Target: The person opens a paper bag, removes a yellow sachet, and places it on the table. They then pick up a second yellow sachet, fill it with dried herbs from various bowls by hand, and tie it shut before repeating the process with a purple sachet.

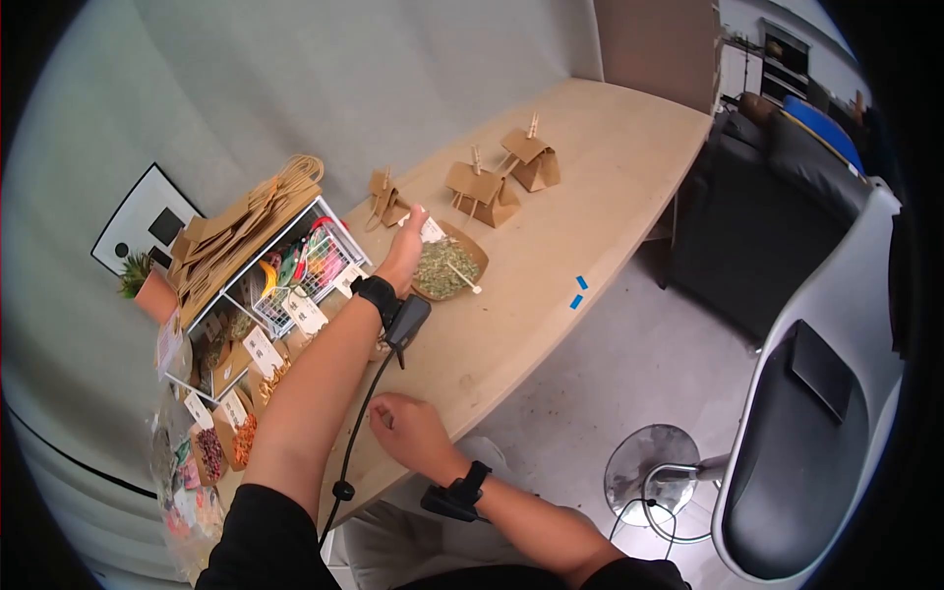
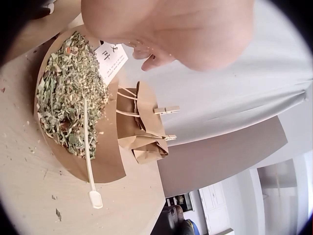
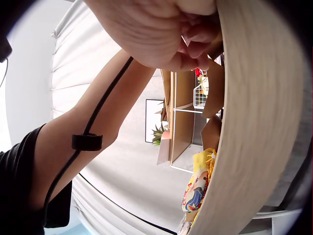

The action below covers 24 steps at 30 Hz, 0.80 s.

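My left hand (image 1: 401, 258) is beside a brown paper tray (image 1: 476, 246) of dried green herbs (image 1: 440, 269), close to its white label card (image 1: 431, 230). In the left wrist view the hand (image 2: 171, 29) has small flecks on its skin, and no held object shows. A pale scoop (image 2: 88, 147) lies across the herbs (image 2: 68, 93), its end past the tray's edge. My right hand (image 1: 418, 435) is at the table's near edge, fingers loosely curled with nothing visible in them; the right wrist view shows this hand (image 3: 161, 34) beside the edge too.
Brown bags (image 1: 482, 193) with wooden clips stand behind the tray. At the left are a white wire rack (image 1: 339, 228), folded bags (image 1: 246, 228), a potted plant (image 1: 152, 295) and labelled trays of dried goods (image 1: 239, 433). A chair (image 1: 801, 462) stands at the right.
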Available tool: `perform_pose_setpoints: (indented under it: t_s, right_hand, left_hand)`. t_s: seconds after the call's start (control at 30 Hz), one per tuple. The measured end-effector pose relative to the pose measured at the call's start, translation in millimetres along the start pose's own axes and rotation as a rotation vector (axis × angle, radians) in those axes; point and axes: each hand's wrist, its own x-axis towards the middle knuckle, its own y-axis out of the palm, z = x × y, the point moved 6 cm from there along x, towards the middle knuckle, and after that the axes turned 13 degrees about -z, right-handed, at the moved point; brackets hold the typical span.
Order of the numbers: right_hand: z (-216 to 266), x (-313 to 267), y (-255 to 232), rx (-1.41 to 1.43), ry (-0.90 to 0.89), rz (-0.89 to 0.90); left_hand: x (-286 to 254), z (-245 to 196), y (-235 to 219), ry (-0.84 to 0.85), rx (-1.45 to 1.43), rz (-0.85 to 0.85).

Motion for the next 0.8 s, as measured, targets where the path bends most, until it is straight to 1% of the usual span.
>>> perform_pose_setpoints:
  t_s: [0.03, 0.13, 0.2, 0.27, 0.3, 0.33, 0.37, 0.4, 0.47, 0.53, 0.6, 0.63, 0.73, 0.77, 0.8]
  right_hand:
    - [1, 0, 0, 0.006, 0.002, 0.006]
    - [-2, 1, 5, 0.016, 0.022, 0.022]
    - [0, 2, 5, 0.018, 0.027, 0.009]
    - [1, 2, 4, 0.010, 0.020, 0.003]
    - [1, 2, 5, 0.004, 0.010, 0.001]
    - [2, 2, 5, -0.001, 0.000, -0.001]
    - [2, 2, 4, -0.017, 0.005, -0.002]
    - [3, 3, 4, -0.031, 0.010, -0.001]
    - [4, 0, 3, -0.051, 0.012, -0.011]
    - [3, -3, 3, -0.060, 0.000, -0.038]
    - [3, -5, 4, -0.088, 0.016, -0.024]
    - [4, -6, 5, -0.103, 0.023, -0.017]
    - [9, -6, 7, -0.170, -0.021, 0.006]
    - [9, -7, 8, -0.174, -0.017, 0.006]
    - [9, -8, 8, -0.180, -0.016, 0.005]
  left_hand:
    - [6, 0, 2, -0.002, 0.075, 0.057]
    - [7, 7, -1, 0.122, 0.166, 0.131]
    - [8, 6, -5, 0.349, 0.230, 0.054]
    - [-3, -4, -7, 0.401, 0.223, 0.022]
    - [-9, -10, -12, 0.343, 0.183, 0.031]
    - [-24, -28, -15, 0.286, 0.144, 0.038]
    - [-50, -49, -18, 0.020, -0.116, 0.059]
    - [-52, -55, -28, 0.123, -0.062, 0.098]
    - [-60, -68, -51, 0.318, 0.058, 0.169]
    - [-81, -80, -88, 0.295, 0.112, 0.082]
    - [-111, -95, -122, 0.301, 0.045, -0.017]
    - [-123, -98, -141, 0.263, -0.044, -0.036]
    - [-169, -103, -207, 0.070, -0.060, -0.053]
    - [-185, -99, -227, 0.229, -0.003, -0.115]
    - [-203, -92, -247, 0.330, 0.082, -0.176]
